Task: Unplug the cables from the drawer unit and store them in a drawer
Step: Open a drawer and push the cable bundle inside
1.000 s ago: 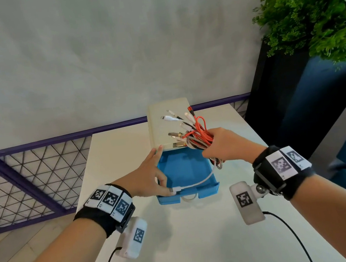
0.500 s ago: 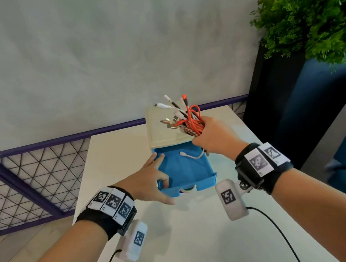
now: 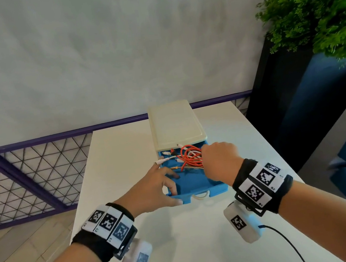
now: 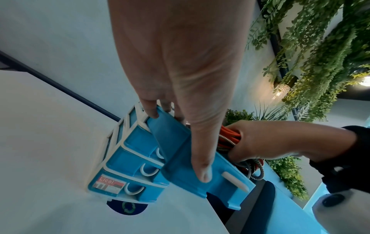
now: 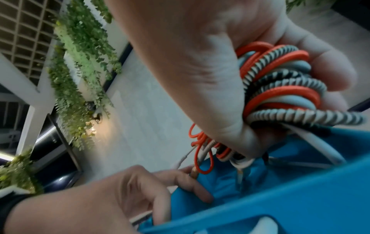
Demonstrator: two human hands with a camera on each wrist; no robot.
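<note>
Now right hand [image 3: 219,160] clutches coiled cables [image 3: 189,157] inside drawer [image 3: 197,191].

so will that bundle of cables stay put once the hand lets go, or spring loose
The bundle of cables will probably loosen: its loops are held together only by the right hand, and no tie is visible. The cords look floppy, so plug ends may flop over the rim of the blue drawer; one white plug already pokes past the left wall. It is likely light.
</note>
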